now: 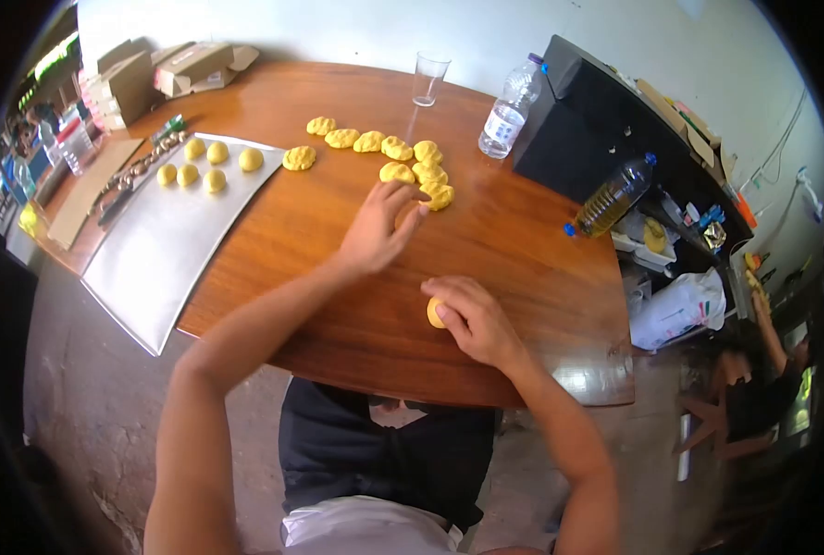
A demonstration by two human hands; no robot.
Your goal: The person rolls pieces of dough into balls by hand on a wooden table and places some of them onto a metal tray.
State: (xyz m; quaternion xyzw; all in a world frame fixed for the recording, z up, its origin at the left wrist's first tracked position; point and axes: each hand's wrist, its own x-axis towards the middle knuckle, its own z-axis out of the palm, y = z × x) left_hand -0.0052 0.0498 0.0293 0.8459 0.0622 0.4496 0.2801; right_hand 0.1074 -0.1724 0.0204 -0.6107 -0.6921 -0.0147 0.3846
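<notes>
My right hand [475,319] is curled around a smooth yellow dough ball [437,313] at the table's near side, with part of the ball showing at the palm's left edge. Further forward, my left hand [382,225] reaches over the wooden table with thumb and fingers apart. Its fingertips are right at a rough yellow dough lump [396,173], whose near edge they overlap. Close by lies another dough lump [437,196], part of a curved row of several rough pieces. A separate dough lump [299,158] sits left of the row.
A metal sheet [143,277] at the left bears several smooth dough balls [216,152] and overhangs the table edge. A drinking glass [428,80], a water bottle [509,111] and a black box [569,120] stand at the back. An oil bottle [613,196] is at the right.
</notes>
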